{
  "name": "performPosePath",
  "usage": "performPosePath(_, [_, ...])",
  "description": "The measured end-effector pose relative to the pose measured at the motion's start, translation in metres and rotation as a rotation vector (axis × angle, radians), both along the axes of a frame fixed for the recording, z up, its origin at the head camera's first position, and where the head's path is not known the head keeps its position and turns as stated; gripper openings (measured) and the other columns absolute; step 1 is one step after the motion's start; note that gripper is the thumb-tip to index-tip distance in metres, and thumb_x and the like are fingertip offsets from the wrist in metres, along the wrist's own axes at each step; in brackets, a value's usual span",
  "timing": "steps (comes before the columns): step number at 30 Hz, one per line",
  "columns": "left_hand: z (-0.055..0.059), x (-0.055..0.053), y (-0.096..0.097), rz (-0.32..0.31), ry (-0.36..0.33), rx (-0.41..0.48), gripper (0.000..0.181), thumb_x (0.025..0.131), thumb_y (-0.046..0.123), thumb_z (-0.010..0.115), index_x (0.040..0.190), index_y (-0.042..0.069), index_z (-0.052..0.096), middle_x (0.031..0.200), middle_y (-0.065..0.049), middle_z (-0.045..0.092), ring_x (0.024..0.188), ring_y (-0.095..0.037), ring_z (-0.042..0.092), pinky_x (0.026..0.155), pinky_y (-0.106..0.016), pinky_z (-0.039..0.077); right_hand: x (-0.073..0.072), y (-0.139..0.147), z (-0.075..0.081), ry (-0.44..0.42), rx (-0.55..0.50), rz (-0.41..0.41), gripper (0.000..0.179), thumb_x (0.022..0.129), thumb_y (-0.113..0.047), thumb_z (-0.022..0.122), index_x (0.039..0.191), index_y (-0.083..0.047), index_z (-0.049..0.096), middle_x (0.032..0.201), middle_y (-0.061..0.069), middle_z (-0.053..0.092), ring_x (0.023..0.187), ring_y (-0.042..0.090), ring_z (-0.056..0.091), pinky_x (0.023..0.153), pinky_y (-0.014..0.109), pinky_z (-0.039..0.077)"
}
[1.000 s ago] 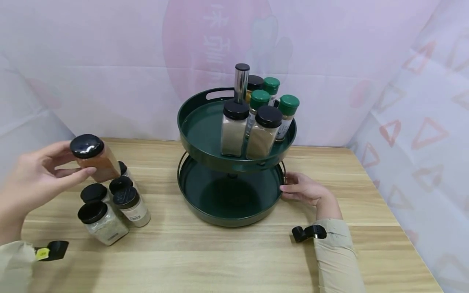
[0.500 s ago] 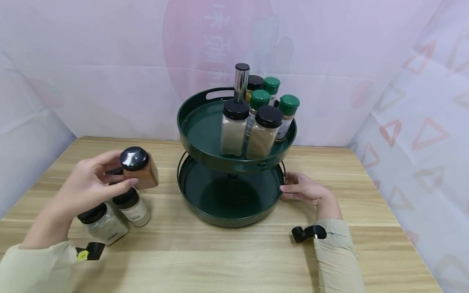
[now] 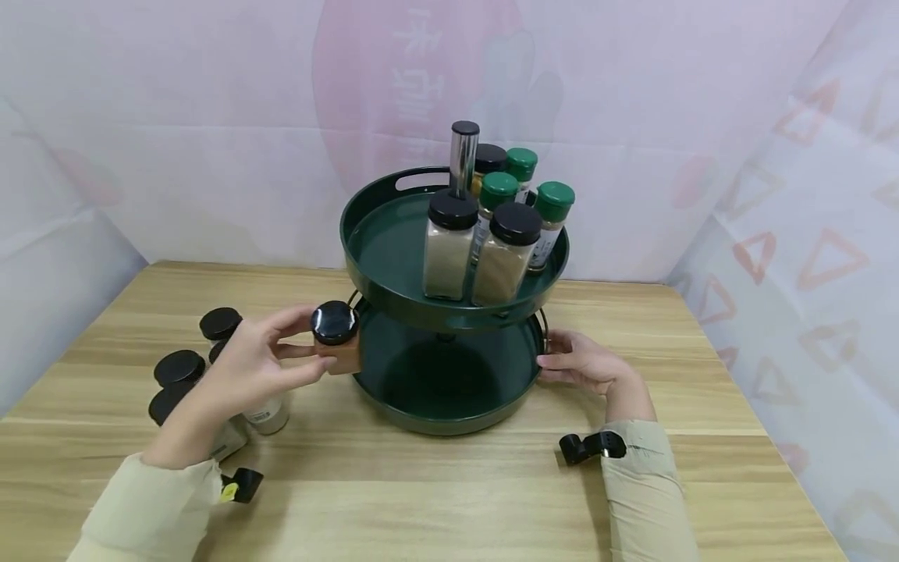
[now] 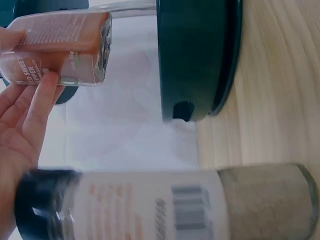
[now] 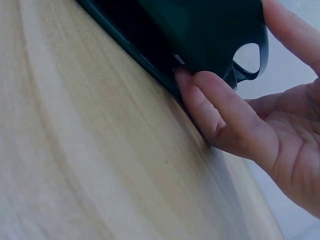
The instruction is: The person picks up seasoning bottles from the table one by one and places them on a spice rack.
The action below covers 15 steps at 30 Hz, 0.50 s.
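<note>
My left hand (image 3: 256,367) holds a spice jar (image 3: 339,347) of reddish powder with a black lid, thumb and fingers on its sides. The jar is at the left rim of the lower tray (image 3: 442,426) of a dark green two-tier rack. In the left wrist view the jar (image 4: 75,47) carries a label with "SWEET" and "PEPPER" partly readable. My right hand (image 3: 579,361) grips the lower tray's right side; in the right wrist view its fingers (image 5: 230,107) curl at the tray's bottom edge, near an oval handle hole.
The upper tray (image 3: 382,285) bears several black-lidded and green-lidded spice jars around a metal post (image 3: 463,160). Several black-lidded jars (image 3: 179,367) stand on the wooden table at left, partly behind my left arm. A patterned cloth (image 3: 232,195) hangs behind.
My left hand has carried the reddish spice jar rightward and slightly down, from above the left jars to the lower tray's left rim. The right hand has stayed in place.
</note>
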<state>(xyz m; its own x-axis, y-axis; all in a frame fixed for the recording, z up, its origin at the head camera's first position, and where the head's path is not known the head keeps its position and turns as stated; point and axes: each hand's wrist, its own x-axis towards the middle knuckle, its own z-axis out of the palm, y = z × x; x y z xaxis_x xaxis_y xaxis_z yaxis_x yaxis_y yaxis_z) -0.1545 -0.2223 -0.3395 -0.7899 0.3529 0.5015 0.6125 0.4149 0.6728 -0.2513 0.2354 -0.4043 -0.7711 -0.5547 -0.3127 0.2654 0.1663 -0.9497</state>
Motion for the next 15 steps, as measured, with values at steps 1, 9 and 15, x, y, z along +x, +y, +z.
performPosePath(1, [0.001,-0.001,0.002,0.006,-0.006,-0.014,0.054,0.076,-0.009,0.078,0.126,0.003,0.062,0.113,0.003,0.07,0.103,0.005,0.064,0.08,-0.017,0.058,0.0,0.0,0.0,0.0,0.002,-0.002,0.087,0.096,-0.006,0.061,0.154,0.01,-0.002,0.157,0.035,0.015,0.113,0.011,0.057,0.097,0.024,0.054])
performPosePath(9, [0.003,-0.002,0.02,-0.027,-0.056,-0.044,0.052,0.077,-0.006,0.078,0.125,0.0,0.061,0.116,-0.014,0.069,0.105,0.007,0.061,0.08,-0.019,0.059,0.0,0.0,0.002,-0.002,0.011,-0.007,0.087,0.096,-0.005,0.06,0.154,0.009,-0.003,0.158,0.034,0.014,0.116,0.013,0.056,0.099,0.026,0.053])
performPosePath(15, [-0.006,-0.002,0.036,-0.078,-0.072,-0.086,0.052,0.077,-0.001,0.08,0.125,0.002,0.061,0.121,-0.012,0.067,0.106,-0.006,0.065,0.079,-0.025,0.061,0.0,-0.001,0.002,0.001,0.013,-0.003,0.087,0.096,-0.005,0.059,0.154,0.01,-0.004,0.158,0.035,0.012,0.114,0.012,0.056,0.098,0.024,0.054])
